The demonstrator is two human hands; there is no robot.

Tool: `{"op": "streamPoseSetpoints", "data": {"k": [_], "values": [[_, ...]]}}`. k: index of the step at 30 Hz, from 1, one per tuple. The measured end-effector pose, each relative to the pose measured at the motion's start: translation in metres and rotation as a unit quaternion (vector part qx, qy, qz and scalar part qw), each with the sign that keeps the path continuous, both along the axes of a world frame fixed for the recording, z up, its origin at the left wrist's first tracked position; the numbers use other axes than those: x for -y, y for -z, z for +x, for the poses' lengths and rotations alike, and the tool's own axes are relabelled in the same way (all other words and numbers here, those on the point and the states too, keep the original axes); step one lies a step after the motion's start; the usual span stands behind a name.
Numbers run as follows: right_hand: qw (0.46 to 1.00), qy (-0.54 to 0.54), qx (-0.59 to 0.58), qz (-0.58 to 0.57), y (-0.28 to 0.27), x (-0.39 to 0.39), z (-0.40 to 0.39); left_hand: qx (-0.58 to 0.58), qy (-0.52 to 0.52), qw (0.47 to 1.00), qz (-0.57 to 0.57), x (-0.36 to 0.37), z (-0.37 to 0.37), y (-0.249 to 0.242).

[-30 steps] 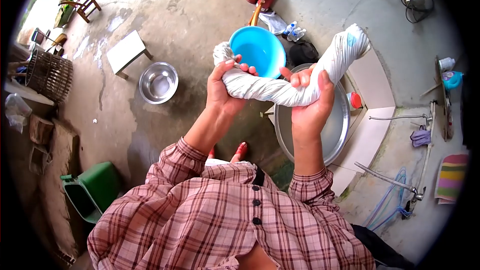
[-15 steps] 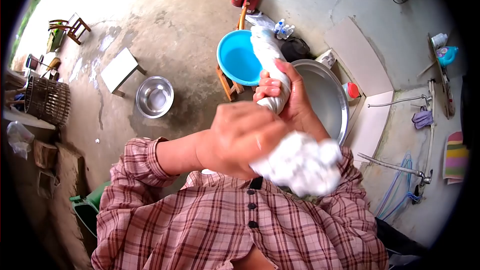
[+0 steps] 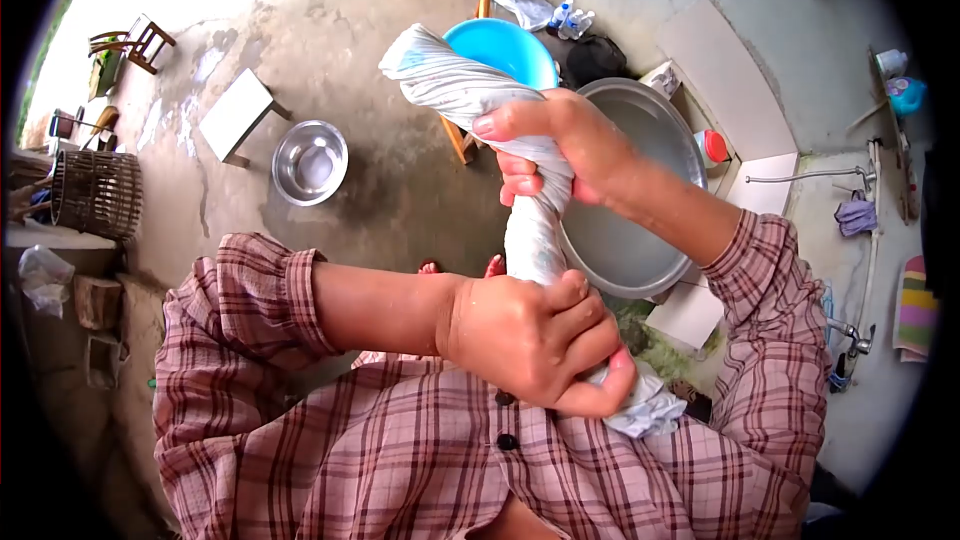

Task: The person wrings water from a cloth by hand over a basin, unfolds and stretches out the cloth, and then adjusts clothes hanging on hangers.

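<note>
Concrete floor (image 3: 370,130), damp in patches; stool (image 3: 236,115) and bowl (image 3: 310,162) off to left, well apart from hands. Blue tub (image 3: 510,45) appears propped on wooden chair (image 3: 458,138), probably for height. White cloth (image 3: 535,238) twisted into rope, raised slantwise before chest. Right hand (image 3: 560,145) wrapped round upper part, left hand (image 3: 540,340) clenched in fist round lower part; grips set apart, likely for leverage and to keep coils tight. Loose lower end bunches below left fist, near shirt (image 3: 400,450). Large pan (image 3: 625,250) beyond, partly behind right forearm.
</note>
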State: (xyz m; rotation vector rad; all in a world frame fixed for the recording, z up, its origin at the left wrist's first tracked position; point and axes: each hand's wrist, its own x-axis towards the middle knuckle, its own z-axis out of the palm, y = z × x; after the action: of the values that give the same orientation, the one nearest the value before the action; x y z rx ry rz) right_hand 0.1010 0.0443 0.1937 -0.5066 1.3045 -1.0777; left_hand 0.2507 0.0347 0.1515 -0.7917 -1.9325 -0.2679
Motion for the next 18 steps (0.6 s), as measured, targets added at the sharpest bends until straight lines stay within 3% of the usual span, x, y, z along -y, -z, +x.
{"op": "streamPoseSetpoints", "data": {"k": [10, 18], "values": [[0.981, -0.092, -0.172, -0.007, 0.053, -0.008, -0.012, 0.053, -0.068, 0.996, -0.021, -0.028, -0.024, 0.045], [0.977, -0.071, -0.200, 0.023, 0.085, -0.021, -0.014, 0.087, -0.097, 0.991, -0.038, -0.050, -0.040, 0.077]]}}
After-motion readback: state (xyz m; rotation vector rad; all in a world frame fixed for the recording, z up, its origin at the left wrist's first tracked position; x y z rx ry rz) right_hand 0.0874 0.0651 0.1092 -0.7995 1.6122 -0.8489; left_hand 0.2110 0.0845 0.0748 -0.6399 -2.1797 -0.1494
